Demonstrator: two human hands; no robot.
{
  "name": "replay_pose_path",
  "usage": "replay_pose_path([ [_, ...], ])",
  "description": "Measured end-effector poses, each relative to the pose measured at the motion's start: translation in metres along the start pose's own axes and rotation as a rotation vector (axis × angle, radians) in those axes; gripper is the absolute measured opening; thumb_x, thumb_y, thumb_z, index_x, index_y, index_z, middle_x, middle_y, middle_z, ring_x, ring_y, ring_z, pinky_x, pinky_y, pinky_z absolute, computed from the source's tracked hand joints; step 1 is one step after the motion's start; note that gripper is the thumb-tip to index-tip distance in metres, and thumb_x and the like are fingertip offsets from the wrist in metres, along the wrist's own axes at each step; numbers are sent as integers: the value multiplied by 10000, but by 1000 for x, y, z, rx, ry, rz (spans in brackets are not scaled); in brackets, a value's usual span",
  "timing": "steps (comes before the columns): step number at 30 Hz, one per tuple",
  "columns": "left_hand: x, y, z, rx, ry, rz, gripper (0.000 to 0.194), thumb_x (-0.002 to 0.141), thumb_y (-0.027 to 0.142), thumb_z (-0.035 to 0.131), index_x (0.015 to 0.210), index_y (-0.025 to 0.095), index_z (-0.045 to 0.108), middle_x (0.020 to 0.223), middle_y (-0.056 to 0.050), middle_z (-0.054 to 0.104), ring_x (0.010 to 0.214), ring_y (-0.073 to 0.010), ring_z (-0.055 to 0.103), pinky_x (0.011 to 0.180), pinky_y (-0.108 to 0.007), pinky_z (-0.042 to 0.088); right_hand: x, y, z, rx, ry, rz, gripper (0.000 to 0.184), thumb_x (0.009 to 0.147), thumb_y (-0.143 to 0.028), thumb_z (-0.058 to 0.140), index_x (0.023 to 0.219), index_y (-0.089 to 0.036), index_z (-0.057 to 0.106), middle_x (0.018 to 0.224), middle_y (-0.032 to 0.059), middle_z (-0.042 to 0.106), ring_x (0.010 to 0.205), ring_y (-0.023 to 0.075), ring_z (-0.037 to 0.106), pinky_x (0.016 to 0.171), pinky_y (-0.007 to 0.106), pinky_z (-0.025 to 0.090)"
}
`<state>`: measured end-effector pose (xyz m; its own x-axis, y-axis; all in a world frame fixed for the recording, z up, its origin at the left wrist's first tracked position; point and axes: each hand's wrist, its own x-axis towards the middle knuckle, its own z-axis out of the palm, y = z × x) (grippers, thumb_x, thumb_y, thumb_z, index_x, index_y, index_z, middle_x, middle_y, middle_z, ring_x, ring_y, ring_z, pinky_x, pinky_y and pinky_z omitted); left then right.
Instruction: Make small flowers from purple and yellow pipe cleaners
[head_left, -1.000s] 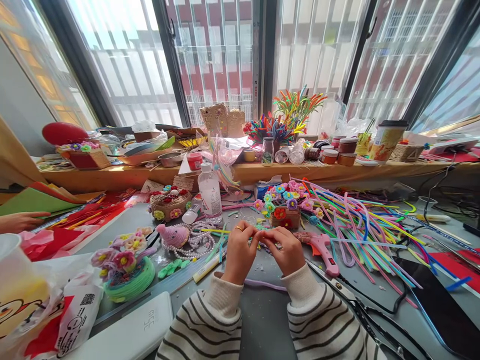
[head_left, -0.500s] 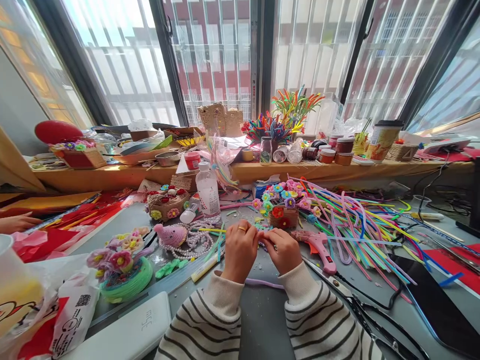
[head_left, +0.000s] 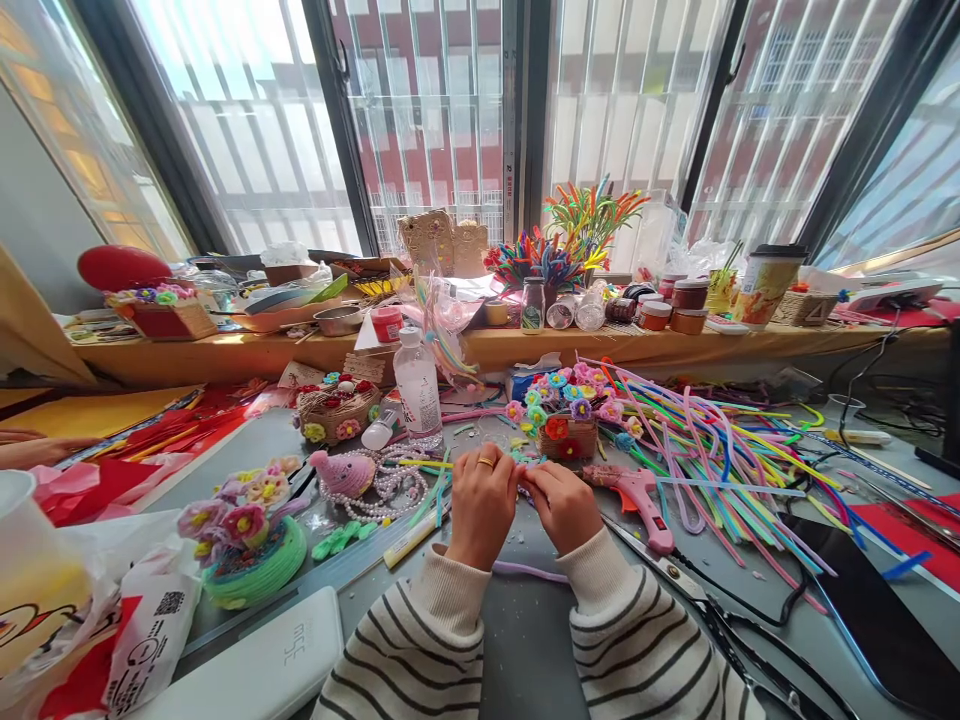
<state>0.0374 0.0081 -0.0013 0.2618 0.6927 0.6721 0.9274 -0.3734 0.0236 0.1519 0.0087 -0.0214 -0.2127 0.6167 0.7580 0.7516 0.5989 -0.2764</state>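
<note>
My left hand (head_left: 482, 505) and my right hand (head_left: 562, 503) meet fingertip to fingertip above the middle of the table. Both are closed in a pinch; the small piece between the fingers is mostly hidden, and I cannot make out its kind. Under the wrists a lilac pipe cleaner (head_left: 531, 571) lies on the table. A pink hot glue gun (head_left: 637, 495) rests just right of my right hand, with scissors (head_left: 675, 570) nearer to me. Beyond the hands stands a small basket (head_left: 566, 442) of fuzzy flowers. Left of my left hand are a glue stick (head_left: 409, 540) and white bead strings (head_left: 397, 485).
A loose heap of pipe cleaners (head_left: 720, 470) spreads to the right, beside a phone (head_left: 862, 610). On the left are a green flower pot (head_left: 259, 570), a white power bank (head_left: 262, 650) and a bottle (head_left: 417, 385). Another person's hand (head_left: 37, 447) shows at the left edge.
My hands keep the same pinch with barely any movement. The view has shifted slightly. At the left edge, the other person's hand has moved a little.
</note>
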Motion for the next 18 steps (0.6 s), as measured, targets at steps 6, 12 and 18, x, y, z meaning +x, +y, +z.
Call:
replay_pose_path([
  [6, 1, 2, 1, -10, 3, -39, 222, 776, 254, 334, 659, 171, 503, 735, -49, 503, 709, -165, 445, 700, -308, 298, -1, -3, 3, -36, 23, 3, 275, 811, -218, 331, 708, -143, 574, 652, 67, 573, 640, 153, 512, 597, 256, 417],
  [12, 0, 3, 3, -11, 17, -70, 218, 774, 256, 338, 659, 163, 498, 742, -50, 506, 724, -167, 442, 716, -311, 303, -3, -5, 9, -26, 70, 50, 256, 805, -198, 337, 736, -131, 574, 649, 71, 576, 637, 157, 521, 592, 263, 423],
  [18, 0, 3, 3, -9, 49, -69, 215, 766, 244, 350, 646, 160, 508, 721, -57, 503, 700, -167, 441, 704, -318, 308, -3, -9, 8, 43, 47, 84, 218, 788, -177, 348, 746, -150, 560, 657, 61, 576, 636, 149, 525, 586, 258, 424],
])
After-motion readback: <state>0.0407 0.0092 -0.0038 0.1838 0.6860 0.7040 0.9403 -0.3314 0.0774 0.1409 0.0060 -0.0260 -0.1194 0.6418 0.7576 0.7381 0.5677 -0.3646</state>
